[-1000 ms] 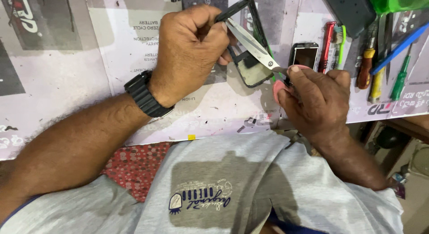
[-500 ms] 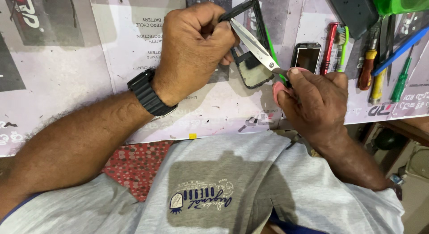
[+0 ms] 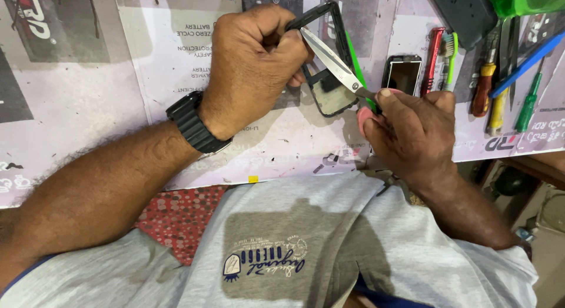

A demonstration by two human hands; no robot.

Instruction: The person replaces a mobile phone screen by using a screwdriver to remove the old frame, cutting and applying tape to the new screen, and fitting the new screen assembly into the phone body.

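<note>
1. Left hand (image 3: 256,67): closed in a fist-like grip around a black phone frame (image 3: 329,61), holding it tilted above the table (image 3: 88,108). Only part of the frame projects past the fingers. A black wristwatch (image 3: 194,122) sits on the left wrist.

2. Right hand (image 3: 409,128): fingers curled shut around the pink handles of a pair of scissors (image 3: 332,64). The thumb lies along the top of the handle, close to the pivot.

3. Scissors: blades appear closed together and run up and to the left from the right hand. The tip meets the upper edge of the phone frame, just beside the left hand's fingertips. Whether the tip is wedged into the frame or merely resting on it cannot be determined.

4. Phone frame location: held in the air between both hands, over the upper middle of the table, not lying on it. A green strip is visible just behind its right edge.

5. Table surface: covered with printed paper sheets, with small scraps scattered on it.

6. Items right of the hands, on the table: a small phone screen unit (image 3: 403,74), a red tool (image 3: 432,58), a toothbrush (image 3: 450,58) with a green handle, and several screwdrivers (image 3: 485,84), lying side by side.

7. Upper right corner: a dark tray (image 3: 462,11) and a green container (image 3: 527,1), both partly cut off by the edge of view.
</note>
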